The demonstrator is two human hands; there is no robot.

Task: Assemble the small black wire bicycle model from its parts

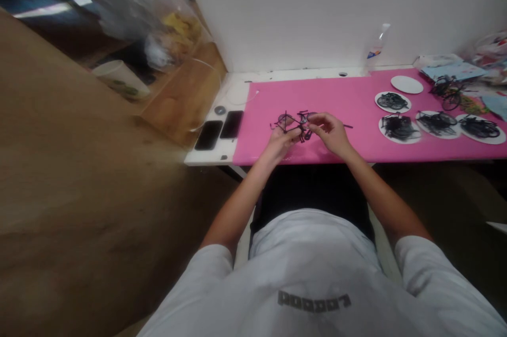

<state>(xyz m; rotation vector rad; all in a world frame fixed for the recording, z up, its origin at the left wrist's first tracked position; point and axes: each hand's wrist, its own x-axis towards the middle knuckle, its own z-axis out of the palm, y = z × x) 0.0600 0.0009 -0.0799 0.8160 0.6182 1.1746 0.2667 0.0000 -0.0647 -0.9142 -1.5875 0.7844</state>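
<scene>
A small black model bicycle [292,129] is held between my two hands above the pink sheet [317,95]. My left hand [282,140] grips its frame from below, thumb pressed along it. At the model's right side, my right hand [328,130] pinches with thumb and index finger close to a wheel; blur and size hide whether a separate small part sits between them. A thin dark stick-like piece [348,126] lies on the sheet just right of my right hand.
White plates [407,84] stand on the right, several bearing black parts [400,127]. More assembled black models [451,95] sit at the far right. Two phones [209,135] and a cable [237,103] lie left. A clear bottle [379,44] stands by the wall.
</scene>
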